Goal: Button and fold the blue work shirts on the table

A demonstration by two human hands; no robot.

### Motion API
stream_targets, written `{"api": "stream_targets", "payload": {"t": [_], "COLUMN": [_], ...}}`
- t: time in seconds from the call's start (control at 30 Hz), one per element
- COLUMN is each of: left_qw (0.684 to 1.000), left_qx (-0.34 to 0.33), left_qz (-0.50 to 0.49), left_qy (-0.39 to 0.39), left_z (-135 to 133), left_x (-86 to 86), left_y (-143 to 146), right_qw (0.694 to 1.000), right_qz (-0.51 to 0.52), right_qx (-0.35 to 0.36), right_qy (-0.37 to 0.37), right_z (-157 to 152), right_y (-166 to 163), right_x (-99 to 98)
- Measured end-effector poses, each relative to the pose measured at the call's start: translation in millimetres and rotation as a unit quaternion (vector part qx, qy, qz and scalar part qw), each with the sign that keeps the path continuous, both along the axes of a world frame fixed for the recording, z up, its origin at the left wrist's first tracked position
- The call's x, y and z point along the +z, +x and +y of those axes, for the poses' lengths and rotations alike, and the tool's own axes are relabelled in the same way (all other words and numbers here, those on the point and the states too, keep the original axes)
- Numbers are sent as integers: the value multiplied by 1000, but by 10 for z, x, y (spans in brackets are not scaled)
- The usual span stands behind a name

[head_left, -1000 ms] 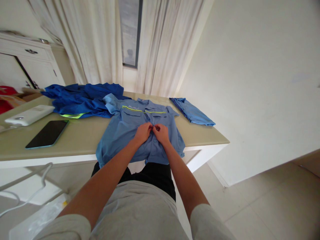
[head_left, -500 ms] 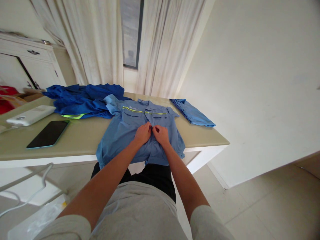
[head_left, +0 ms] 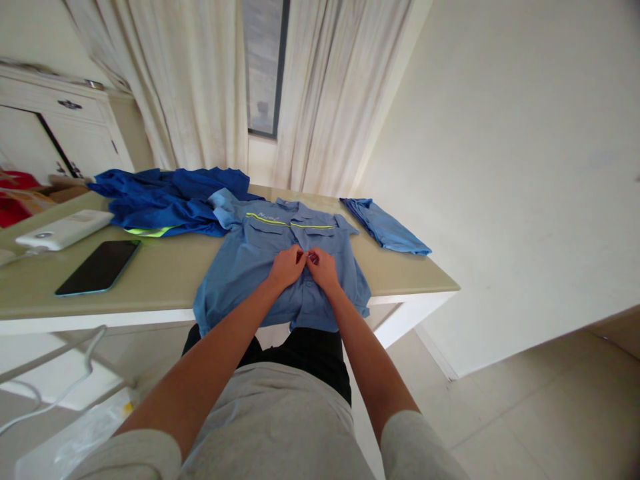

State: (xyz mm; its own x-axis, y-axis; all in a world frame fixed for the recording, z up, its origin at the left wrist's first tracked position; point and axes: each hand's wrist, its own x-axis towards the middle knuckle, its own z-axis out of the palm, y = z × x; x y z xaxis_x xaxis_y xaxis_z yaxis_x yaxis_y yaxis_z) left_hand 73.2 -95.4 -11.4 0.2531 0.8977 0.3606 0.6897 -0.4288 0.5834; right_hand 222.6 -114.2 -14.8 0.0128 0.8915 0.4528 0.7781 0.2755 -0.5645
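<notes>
1. At the near edge of the desk (head_left: pixel 165 280), you are working on the light blue shirt (head_left: pixel 250 257), which is lying front-up and spread flat, its hem hanging just over the edge toward you.
2. Your left hand (head_left: pixel 286 265) and right hand (head_left: pixel 323 268) are meeting at the shirt's front placket, below the yellow-green chest stripe; both are closed in a pinch on the fabric, fingertips touching each other.
3. Judging from that pinch on the centre line, you are fastening a button midway down the front; the button itself is too small to make out.
4. The next move is calling for fine work: holding both placket edges aligned, pushing the button fully through its hole, then shifting to the neighbouring button without dragging the shirt off the desk.
5. Beyond the shirt's left sleeve, a heap of dark blue garments (head_left: pixel 165 200) is touching it; to the shirt's right, a folded light blue piece (head_left: pixel 385 225) is lying apart.
6. Left of the shirt, well apart, a dark phone (head_left: pixel 99 267) and a white power bank (head_left: pixel 63 229) are resting.
</notes>
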Motion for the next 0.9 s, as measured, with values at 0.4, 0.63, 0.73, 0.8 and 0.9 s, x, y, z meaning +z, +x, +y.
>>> {"api": "stream_targets", "payload": {"t": [0.4,0.63,0.73,0.8,0.9], "left_qw": [999,998,997,996,995], "left_qx": [-22,-16,-12,-9,-8], "left_qz": [-41,-62,-74,-77,-93], "left_qy": [-24,-26,-33,-37,-44], "left_z": [52,53,53,57,70], "left_x": [-29,-41,-37,-33,-32], "left_y": [-38,-25,-24,-29,-40], "right_qw": [1000,1000,1000,999,999], "right_qz": [-1,0,-11,-23,-33], "right_qx": [20,22,20,17,15], "right_qy": [13,1,13,24,32], "right_z": [10,22,17,9,-3], "right_y": [9,12,18,21,22], "right_x": [-14,-23,-27,-24,-16]}}
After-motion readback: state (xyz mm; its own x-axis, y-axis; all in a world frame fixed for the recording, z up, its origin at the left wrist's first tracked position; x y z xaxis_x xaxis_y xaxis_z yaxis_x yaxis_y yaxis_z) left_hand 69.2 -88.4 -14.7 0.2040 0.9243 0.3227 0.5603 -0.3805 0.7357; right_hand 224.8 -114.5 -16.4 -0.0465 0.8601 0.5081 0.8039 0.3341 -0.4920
